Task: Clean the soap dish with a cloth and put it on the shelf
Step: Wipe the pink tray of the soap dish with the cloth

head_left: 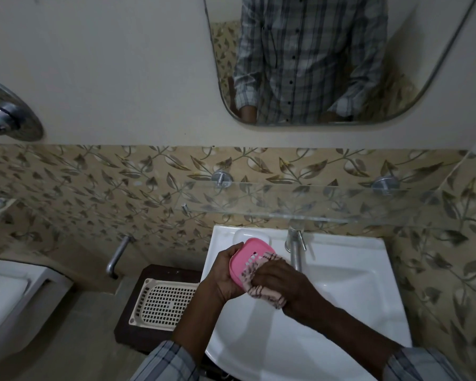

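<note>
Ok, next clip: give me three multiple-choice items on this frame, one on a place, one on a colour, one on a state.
1. Where is the soap dish?
A) on the glass shelf
B) in the left hand, over the sink
C) on the toilet

2. What colour is the dish?
A) blue
B) pink
C) green

3. What is the right hand doing?
A) hanging idle
B) turning the tap
C) pressing the cloth on the dish

Answers:
1 B, the fingers curl round its edge above the sink.
2 B, its slotted body is plainly pink.
3 C, it grips the striped cloth against the dish.
</note>
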